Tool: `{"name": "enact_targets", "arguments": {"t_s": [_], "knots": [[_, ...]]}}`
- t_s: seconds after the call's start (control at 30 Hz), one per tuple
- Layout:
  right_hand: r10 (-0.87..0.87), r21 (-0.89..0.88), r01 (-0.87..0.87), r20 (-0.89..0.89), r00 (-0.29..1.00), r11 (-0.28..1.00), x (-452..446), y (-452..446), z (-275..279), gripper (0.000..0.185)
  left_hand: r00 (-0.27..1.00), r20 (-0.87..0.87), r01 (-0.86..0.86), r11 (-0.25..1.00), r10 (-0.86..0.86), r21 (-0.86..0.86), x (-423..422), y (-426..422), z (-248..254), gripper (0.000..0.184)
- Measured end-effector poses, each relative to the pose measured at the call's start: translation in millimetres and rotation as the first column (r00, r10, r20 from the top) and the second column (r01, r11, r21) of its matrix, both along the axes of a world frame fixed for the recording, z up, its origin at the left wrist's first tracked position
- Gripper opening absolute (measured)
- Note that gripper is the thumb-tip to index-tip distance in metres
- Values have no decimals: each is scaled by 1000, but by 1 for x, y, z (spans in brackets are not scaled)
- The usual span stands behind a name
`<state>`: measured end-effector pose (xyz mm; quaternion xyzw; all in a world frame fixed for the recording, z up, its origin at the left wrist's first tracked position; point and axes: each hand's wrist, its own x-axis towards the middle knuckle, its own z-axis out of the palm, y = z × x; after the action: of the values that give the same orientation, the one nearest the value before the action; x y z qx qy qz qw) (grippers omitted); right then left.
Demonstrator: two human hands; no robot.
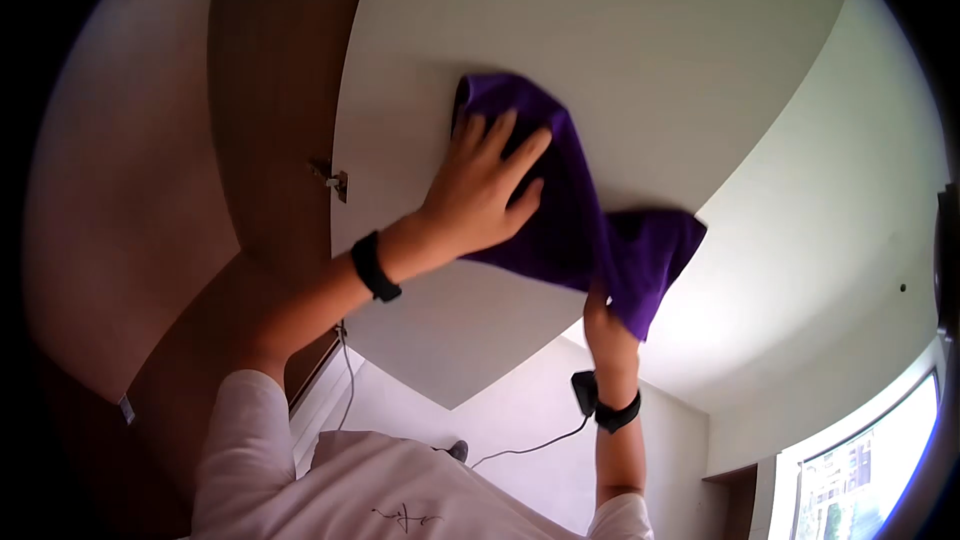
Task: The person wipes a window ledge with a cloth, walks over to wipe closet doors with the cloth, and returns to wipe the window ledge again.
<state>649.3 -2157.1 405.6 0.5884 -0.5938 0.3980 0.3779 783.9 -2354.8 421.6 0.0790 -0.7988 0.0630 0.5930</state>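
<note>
A purple cloth lies partly against the pale cabinet door, with its lower right part folded and hanging away. My left hand presses on the cloth's left part, fingers spread and stretched out. At the lower right of the cloth, my right hand grips a bunched edge; its fingers are partly hidden by the fabric. Each wrist wears a black band, and a small dark box with a cable sits by the right one.
A metal hinge joins the door to the dark brown cabinet side. The door's lower corner points down toward my chest. A bright window is at lower right, beside a white wall. Thin cables hang near my body.
</note>
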Motion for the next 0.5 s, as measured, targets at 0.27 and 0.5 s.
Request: {"name": "enact_targets", "arguments": {"t_s": [0.27,0.5], "knots": [[58,-134,-53,32,998,990,-59,-63,127,47,945,-310,95,995,-100,-31,-20,-55,136,66],[-43,-140,-10,-372,927,990,-43,-70,105,85,939,-69,-343,908,337,-242,-14,-50,102,78]]}}
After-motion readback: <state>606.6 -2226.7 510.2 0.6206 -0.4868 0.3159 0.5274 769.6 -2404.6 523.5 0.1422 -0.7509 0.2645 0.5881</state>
